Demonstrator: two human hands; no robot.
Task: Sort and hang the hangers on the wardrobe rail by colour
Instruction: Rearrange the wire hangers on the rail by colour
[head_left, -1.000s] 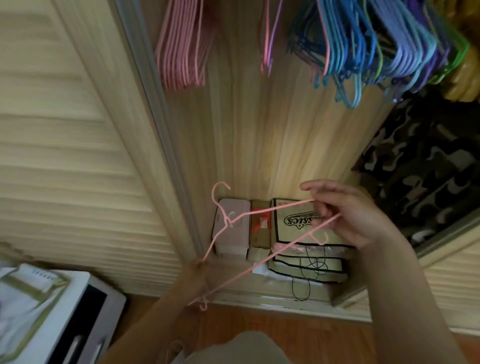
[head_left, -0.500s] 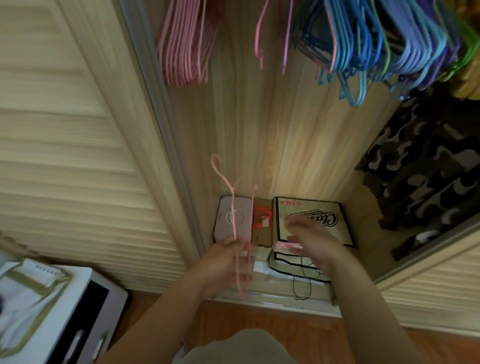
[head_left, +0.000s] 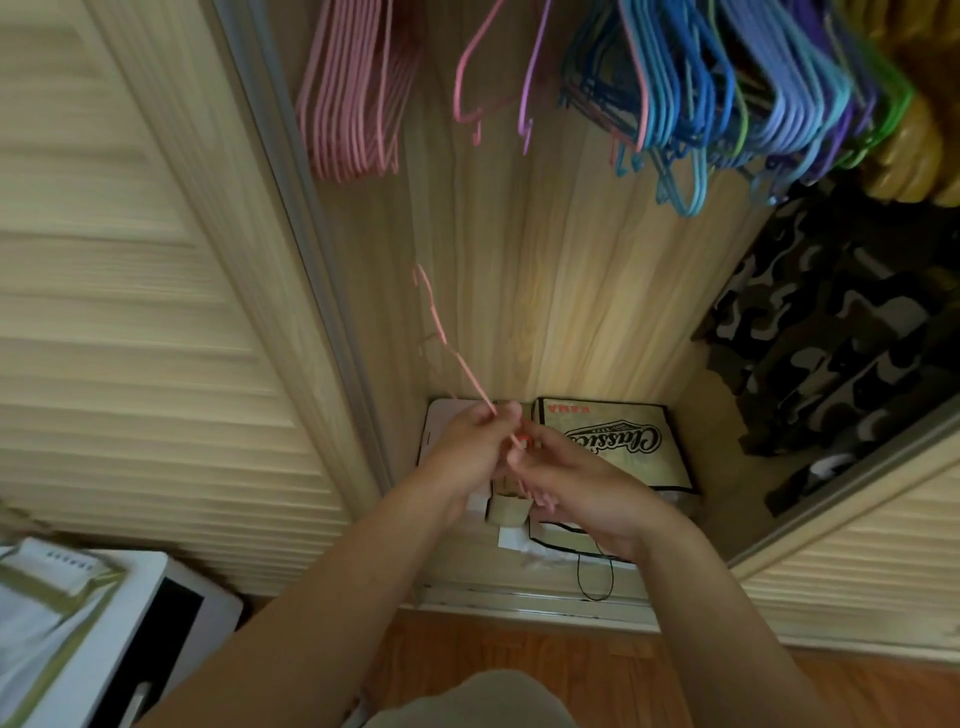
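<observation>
Both hands meet low in the open wardrobe. The left hand (head_left: 467, 447) pinches a thin pink hanger (head_left: 452, 348) that rises edge-on to the far left; the right hand (head_left: 576, 488) touches its lower end with curled fingers. Far above hang a bunch of pink hangers (head_left: 353, 93) at left, blue hangers (head_left: 691, 83) at right. A printed box (head_left: 623, 441) lies on the wardrobe floor beneath the hands.

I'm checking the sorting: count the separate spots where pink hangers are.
3. A pink bunch hangs far left; a lone pink hanger hangs beside a purple hanger; both hands hold another. More may hide among the blue hangers.
</observation>
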